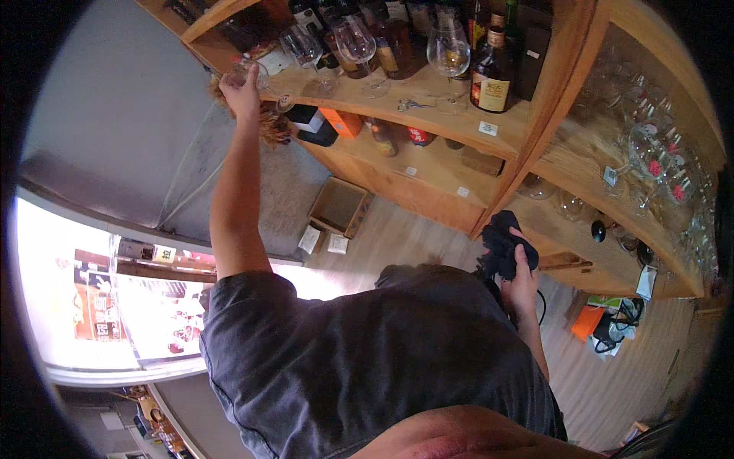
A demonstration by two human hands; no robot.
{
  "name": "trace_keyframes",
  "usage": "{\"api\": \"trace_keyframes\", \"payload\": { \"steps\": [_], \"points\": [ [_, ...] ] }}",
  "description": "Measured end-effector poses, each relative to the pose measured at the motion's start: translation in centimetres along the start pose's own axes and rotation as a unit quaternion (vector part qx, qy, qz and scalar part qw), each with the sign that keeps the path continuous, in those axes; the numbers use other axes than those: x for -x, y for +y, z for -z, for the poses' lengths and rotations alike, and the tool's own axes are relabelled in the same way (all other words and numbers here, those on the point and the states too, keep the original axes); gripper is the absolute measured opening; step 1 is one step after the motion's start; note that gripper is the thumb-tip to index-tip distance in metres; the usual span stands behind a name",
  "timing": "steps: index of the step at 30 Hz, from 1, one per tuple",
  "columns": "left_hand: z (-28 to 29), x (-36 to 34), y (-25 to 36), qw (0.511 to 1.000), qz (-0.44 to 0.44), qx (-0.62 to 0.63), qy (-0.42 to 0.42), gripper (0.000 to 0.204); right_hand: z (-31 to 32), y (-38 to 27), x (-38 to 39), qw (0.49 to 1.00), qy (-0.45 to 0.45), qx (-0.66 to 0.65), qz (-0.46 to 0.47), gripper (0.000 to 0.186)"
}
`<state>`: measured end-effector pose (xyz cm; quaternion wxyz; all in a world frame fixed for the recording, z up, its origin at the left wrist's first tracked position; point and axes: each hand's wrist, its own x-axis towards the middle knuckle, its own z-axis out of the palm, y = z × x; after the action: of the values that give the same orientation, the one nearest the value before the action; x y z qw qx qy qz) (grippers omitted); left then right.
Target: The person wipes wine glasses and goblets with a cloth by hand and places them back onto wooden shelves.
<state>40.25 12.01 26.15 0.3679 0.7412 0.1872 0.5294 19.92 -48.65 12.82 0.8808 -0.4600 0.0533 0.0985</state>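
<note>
My left hand point(241, 93) is stretched out to the left end of the wooden shelf, its fingers closed on a stemmed glass. The round foot point(284, 102) of that glass shows at the shelf's edge; my fingers partly cover its bowl. To the right along the same shelf stand more wine glasses point(355, 44), with a row of bottles behind them. Low at my right side, my right hand point(523, 269) grips a bunched black cloth point(502, 246), away from the shelves.
A labelled brown bottle point(492, 84) and a small metal corkscrew-like tool point(414, 104) are on the shelf. Dried plant stuff point(275, 127) hangs below my left hand. An open box point(340, 206) sits on the floor. Glassware point(650, 145) fills the right cabinet; bags point(608, 325) lie below.
</note>
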Motion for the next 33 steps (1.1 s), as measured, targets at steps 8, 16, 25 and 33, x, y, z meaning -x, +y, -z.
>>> {"api": "trace_keyframes", "payload": {
  "steps": [8, 16, 25, 33],
  "points": [
    [-6.3, -5.2, -4.6, 0.997, -0.019, 0.018, -0.070, 0.086, -5.1, 2.8, 0.8, 0.993, 0.116, 0.014, 0.035, 0.037],
    [-10.1, -10.0, -12.7, 0.988, -0.059, 0.126, -0.069, 0.073, -6.2, 3.1, 1.5, 0.990, 0.127, 0.048, 0.037, 0.041],
    [-10.5, -7.5, -10.8, 0.966, -0.046, 0.173, -0.185, 0.061, -4.6, 3.8, 2.0, 0.981, 0.164, 0.090, 0.053, 0.045],
    [-7.6, -1.7, -7.4, 0.999, -0.029, -0.022, -0.037, 0.076, -1.6, 3.0, 2.7, 0.993, 0.105, 0.025, 0.046, 0.034]
  ]
}}
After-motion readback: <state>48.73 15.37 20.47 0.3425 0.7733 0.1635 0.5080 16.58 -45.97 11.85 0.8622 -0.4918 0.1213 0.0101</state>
